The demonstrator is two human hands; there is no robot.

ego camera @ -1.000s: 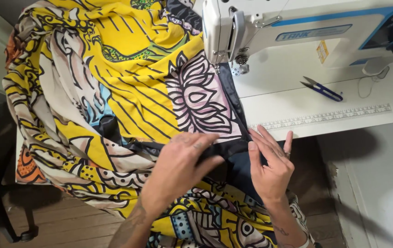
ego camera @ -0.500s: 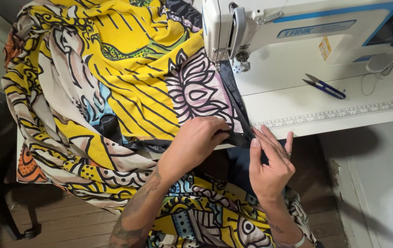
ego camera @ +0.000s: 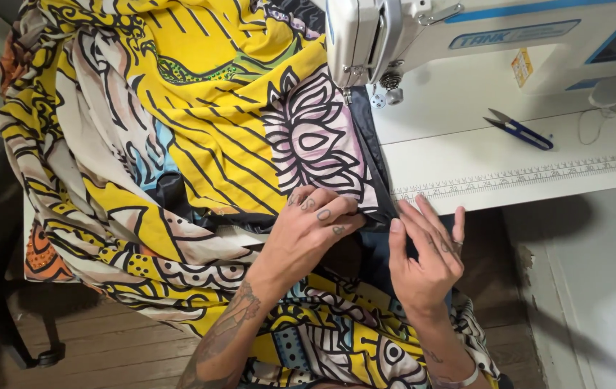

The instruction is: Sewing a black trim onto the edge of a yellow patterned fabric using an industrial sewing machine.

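Hands flat on printed fabric at the table edge, below the sewing machine.

Yellow patterned fabric (ego camera: 200, 144) spread over the table (ego camera: 466, 155), left of the machine (ego camera: 423, 36), draping off the near edge; dark trim (ego camera: 374, 155) running from under the machine head down to the hands. Left hand (ego camera: 308, 234) pressed on the fabric at the edge, fingers bent, grasping nothing clearly. Right hand (ego camera: 426, 252) just beside, fingers spread and released, touching the trim. Ruler strip (ego camera: 516, 176) along the edge, right of the trim. Blue snips (ego camera: 520, 131) lying below the machine arm.
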